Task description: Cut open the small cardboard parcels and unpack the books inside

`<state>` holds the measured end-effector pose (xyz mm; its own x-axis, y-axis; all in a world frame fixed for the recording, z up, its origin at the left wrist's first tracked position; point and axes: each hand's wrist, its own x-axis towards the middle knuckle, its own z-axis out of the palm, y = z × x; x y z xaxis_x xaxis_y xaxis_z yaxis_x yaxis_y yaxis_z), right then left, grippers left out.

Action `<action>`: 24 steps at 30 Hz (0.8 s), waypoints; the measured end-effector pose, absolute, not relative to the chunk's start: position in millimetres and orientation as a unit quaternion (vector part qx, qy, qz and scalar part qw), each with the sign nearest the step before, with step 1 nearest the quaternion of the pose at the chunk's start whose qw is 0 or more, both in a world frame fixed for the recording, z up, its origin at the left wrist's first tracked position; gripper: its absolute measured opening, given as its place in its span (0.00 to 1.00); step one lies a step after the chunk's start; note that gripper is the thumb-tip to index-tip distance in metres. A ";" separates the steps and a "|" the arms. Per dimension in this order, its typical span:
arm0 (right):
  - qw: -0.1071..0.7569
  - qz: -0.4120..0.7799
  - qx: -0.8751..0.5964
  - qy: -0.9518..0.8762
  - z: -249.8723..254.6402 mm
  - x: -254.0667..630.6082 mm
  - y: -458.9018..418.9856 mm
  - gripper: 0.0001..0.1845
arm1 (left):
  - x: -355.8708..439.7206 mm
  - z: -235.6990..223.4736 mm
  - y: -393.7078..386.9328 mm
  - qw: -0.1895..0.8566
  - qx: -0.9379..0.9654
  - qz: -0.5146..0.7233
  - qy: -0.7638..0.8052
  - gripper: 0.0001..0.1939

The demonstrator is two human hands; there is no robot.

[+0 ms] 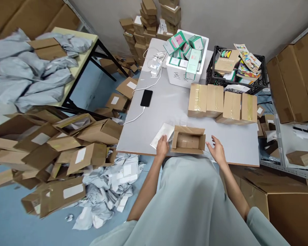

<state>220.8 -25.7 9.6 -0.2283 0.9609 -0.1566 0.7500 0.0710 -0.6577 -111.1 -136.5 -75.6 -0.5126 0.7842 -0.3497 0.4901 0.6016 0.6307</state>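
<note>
On the grey table, close to its front edge, an empty cardboard box stands with its flaps folded out. My left hand is at the box's left, its fingers closed on the lower edge of a flat white packet that lies on the tabletop. To the right of the box, my right hand is raised slightly, fingers spread and holding nothing.
Several taped cartons line the table's right side. Behind them are a white bin of green boxes and a black crate of booklets. A phone charges at left. Opened boxes and crumpled bags litter the floor.
</note>
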 end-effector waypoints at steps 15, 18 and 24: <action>0.035 0.432 -0.606 -0.667 3.1 192.5 -28.2 0.24 | -63.0 -31.5 -157.8 0.368 0.374 0.302 0.796 0.31; 0.052 0.401 -0.584 -0.704 9.0 186.5 -22.0 0.13 | -74.4 -22.0 -154.2 0.377 0.374 0.306 0.790 0.27; 0.138 0.403 -0.567 -0.705 23.0 141.4 -3.5 0.21 | -131.9 11.2 -132.3 0.322 0.384 0.353 0.790 0.28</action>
<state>141.4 -3.5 23.0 -0.3180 0.9111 -0.2624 0.6889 0.0319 -0.7241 -131.9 -132.3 11.2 -0.4980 0.8338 -0.2384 0.3797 0.4568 0.8045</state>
